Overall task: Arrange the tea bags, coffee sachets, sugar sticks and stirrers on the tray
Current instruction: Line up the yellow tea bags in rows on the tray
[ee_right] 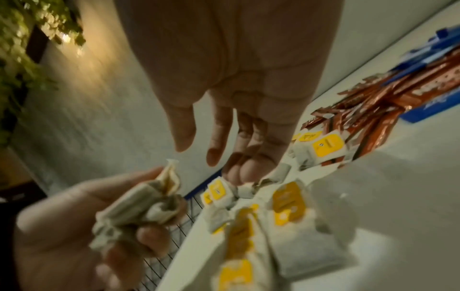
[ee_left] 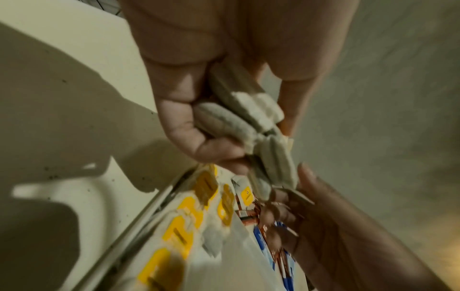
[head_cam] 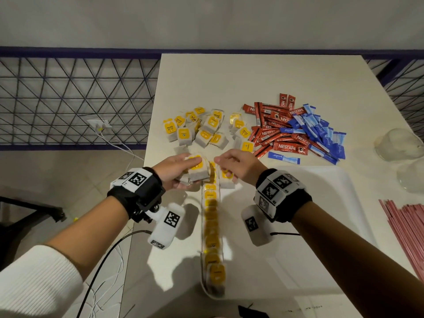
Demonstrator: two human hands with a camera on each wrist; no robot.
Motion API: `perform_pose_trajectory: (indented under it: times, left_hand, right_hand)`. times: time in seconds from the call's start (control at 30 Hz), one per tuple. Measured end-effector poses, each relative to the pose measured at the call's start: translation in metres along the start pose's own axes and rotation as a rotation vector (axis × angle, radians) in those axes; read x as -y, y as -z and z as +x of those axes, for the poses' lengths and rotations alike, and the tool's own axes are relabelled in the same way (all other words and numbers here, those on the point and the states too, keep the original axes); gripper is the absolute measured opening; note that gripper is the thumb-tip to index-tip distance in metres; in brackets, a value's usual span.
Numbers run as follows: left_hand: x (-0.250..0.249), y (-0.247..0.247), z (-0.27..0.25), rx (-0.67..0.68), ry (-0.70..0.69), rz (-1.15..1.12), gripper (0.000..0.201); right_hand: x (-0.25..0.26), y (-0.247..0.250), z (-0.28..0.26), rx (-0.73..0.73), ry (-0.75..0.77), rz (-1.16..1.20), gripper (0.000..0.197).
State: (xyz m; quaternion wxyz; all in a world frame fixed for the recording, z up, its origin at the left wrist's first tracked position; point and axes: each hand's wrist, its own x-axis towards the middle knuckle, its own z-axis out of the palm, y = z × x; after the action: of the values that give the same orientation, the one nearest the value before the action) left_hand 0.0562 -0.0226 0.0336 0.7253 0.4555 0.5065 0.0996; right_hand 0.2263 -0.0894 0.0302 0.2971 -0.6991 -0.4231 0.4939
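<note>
I see both forearms bare, left arm with a white ribbed sleeve (head_cam: 34,283) pushed up near the elbow. Each wrist wears a black strap (head_cam: 146,191) carrying white blocks with black square fiducial markers (head_cam: 274,189). A white camera pod (head_cam: 166,226) hangs under each wrist, also tagged. A thin black cable (head_cam: 107,255) runs from the left pod.

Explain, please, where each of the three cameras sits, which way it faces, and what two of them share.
Head: on the head, looking forward and down at the table; both forearms, left hand and right hand show.
Left wrist: on the left wrist, looking along the palm at the bunch of tea bags it grips.
Right wrist: on the right wrist, looking along its relaxed, empty fingers.
Shared: all show the row of tea bags; each wrist view shows the other hand.
</note>
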Motion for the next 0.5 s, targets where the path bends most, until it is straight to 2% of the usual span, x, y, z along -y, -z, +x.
perform_pose_trajectory:
  times: [0.1,0.2,0.3,0.43,0.5]
  left_hand:
    - [0.0,-0.01,-0.001,0.07,-0.023,0.022,0.008]
    - [-0.001,-0.018,0.001,0.126,-0.052,0.01,0.024]
    - [-0.002,-0.025,0.001,0.146,-0.062,0.003,0.021]
    - [-0.004,-0.028,0.001,0.122,-0.025,-0.036,0.004]
    - [-0.003,-0.028,0.003,0.127,-0.041,-0.029,0.009]
  right_hand:
    - [0.008,-0.002,-0.007,0.077,0.009,0.054,0.019]
    - [0.006,-0.001,-0.01,0.084,0.003,0.107,0.023]
    - [0.001,0.002,-0.011,0.077,-0.008,0.198,0.018]
    - [-0.004,0.008,-0.013,0.056,-0.017,0.309,0.015]
    - [-0.007,0.011,-0.016,0.042,-0.02,0.35,0.013]
